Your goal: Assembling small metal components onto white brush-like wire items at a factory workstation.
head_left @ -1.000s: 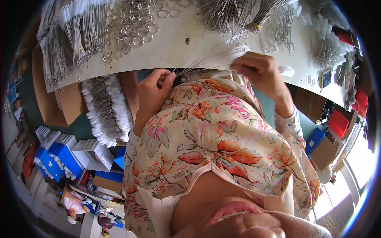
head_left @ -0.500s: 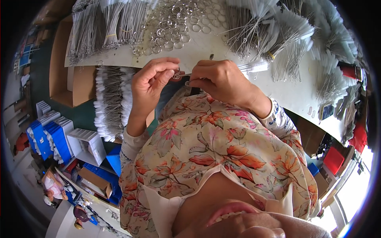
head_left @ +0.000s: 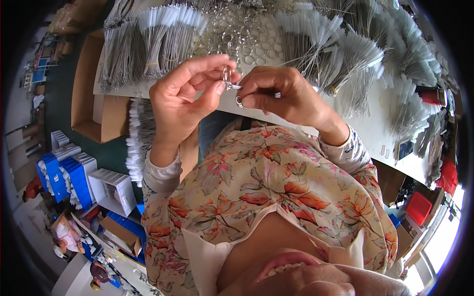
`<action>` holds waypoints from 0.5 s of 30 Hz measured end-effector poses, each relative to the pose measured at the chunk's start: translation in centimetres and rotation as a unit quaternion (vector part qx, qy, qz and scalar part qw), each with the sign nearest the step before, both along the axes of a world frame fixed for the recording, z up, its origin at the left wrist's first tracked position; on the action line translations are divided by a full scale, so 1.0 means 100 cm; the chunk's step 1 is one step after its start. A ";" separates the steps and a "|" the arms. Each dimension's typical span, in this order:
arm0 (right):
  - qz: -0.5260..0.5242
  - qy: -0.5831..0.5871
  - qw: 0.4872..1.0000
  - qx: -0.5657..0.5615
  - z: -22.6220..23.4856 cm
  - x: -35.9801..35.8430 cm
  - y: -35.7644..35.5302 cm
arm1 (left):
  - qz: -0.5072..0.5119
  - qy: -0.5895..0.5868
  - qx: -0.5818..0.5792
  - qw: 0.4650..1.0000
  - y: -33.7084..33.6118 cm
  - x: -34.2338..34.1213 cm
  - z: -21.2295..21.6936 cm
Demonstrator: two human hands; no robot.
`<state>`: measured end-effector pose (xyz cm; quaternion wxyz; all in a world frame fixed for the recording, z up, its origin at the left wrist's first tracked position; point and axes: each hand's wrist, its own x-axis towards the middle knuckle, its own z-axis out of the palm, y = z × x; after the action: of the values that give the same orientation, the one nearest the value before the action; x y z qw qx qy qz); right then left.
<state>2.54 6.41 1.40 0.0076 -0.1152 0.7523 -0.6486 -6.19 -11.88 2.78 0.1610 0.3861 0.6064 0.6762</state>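
My left hand is raised at the table's near edge, its thumb and fingers pinching a thin metal split ring. Small wire loops sit at the ring's lower part and reach across to my right hand. That hand is closed, thumb against curled fingers, on the wire ends. A few more metal rings are tucked under its fingertips. Short bright metal pieces show at its palm; the fingers hide how they connect. Both hands nearly meet in front of my chest.
Loose rings lie spread over the white table. Bundles of thin wire brushes with white bristles stand left and right. A cardboard box, brush stacks and blue and grey bins are at left. People sit further off.
Both hands have risen, and the left has opened out more around the ring, which now stands upright. White bristles seen beyond my right hand before no longer show there.
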 end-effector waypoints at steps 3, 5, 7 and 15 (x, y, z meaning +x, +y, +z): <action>-0.003 -0.015 0.989 -0.149 0.012 -0.011 0.012 | 0.002 0.102 -0.005 0.995 0.009 -0.007 0.019; -0.038 -0.067 0.986 -0.148 0.037 -0.019 0.020 | 0.038 0.119 0.019 0.992 0.017 -0.009 0.028; -0.064 -0.074 0.983 -0.158 0.058 -0.026 0.016 | 0.077 0.209 0.039 0.974 0.025 -0.014 0.036; -0.088 -0.032 0.990 -0.108 0.070 -0.054 0.020 | 0.082 0.262 -0.022 0.961 0.033 -0.048 0.061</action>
<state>-2.84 8.36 8.36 -0.0382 -0.0277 0.6842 -0.7278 -10.98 -8.59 8.89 -0.0512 0.4950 0.6715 0.5490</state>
